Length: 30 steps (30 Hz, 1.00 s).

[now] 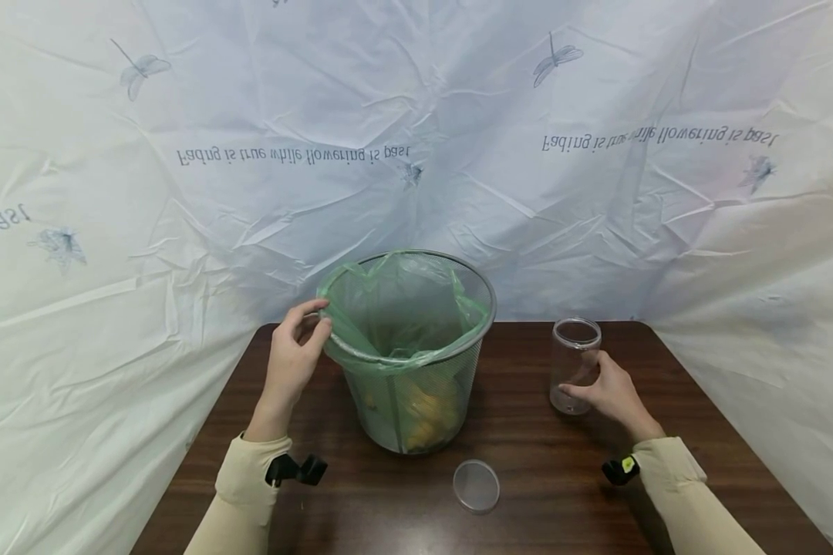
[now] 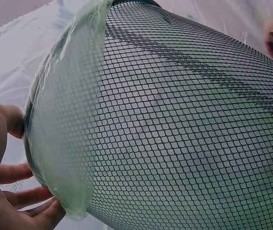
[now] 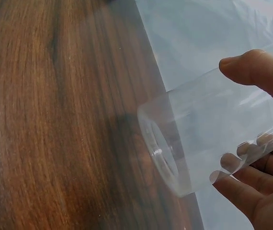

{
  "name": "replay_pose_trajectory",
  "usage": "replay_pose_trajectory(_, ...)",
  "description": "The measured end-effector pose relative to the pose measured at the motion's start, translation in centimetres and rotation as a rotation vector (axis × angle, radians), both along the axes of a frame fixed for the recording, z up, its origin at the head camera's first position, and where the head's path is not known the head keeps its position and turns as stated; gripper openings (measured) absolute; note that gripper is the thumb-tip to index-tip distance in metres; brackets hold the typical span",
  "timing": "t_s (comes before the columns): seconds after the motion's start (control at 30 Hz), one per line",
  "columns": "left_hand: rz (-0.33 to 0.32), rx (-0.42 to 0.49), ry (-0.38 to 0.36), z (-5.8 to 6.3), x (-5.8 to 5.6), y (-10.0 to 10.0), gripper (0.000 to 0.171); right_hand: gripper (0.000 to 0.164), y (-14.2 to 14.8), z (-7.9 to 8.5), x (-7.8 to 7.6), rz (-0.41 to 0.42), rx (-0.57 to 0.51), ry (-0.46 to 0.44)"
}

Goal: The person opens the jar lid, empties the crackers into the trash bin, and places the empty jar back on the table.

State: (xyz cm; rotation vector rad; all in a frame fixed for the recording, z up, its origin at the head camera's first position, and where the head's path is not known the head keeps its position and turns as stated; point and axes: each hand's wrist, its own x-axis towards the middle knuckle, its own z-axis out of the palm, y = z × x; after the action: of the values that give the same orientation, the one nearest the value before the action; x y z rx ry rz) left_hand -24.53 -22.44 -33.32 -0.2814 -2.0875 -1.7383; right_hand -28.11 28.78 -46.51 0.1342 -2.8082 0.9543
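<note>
A wire-mesh trash bin [image 1: 426,401] stands upright on the table, lined with a green plastic bag [image 1: 361,351] folded over its rim. At the left of that rim, my left hand [image 1: 298,347] grips the edge with thumb and fingers over the bag; the left wrist view shows the fingers [image 2: 28,196] against the overhanging plastic. My right hand [image 1: 614,389] holds a clear, lidless jar [image 1: 569,370] by its side, thumb on one side and fingers on the other. In the right wrist view the jar's base [image 3: 163,151] appears near the tabletop; whether they touch I cannot tell.
A round clear lid [image 1: 477,486] lies flat on the dark wooden table [image 1: 541,493], in front of the bin. Something yellow-orange [image 1: 430,412] shows through the mesh at the bin's bottom. White printed sheeting [image 1: 458,177] hangs behind and along both sides.
</note>
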Motion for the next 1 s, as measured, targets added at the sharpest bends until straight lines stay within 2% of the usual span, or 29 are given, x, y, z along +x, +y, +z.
replay_pose_trajectory(0.47, 0.002, -0.009, -0.004, -0.06, -0.03, 0.04, 0.036, 0.086, 0.01, -0.53, 0.27, 0.003, -0.014, -0.043)
replay_pose_trajectory(1.0, -0.001, -0.015, 0.01, -0.13, 0.02, 0.01, 0.037, 0.083, 0.31, -0.96, 0.13, -0.006, -0.013, -0.044)
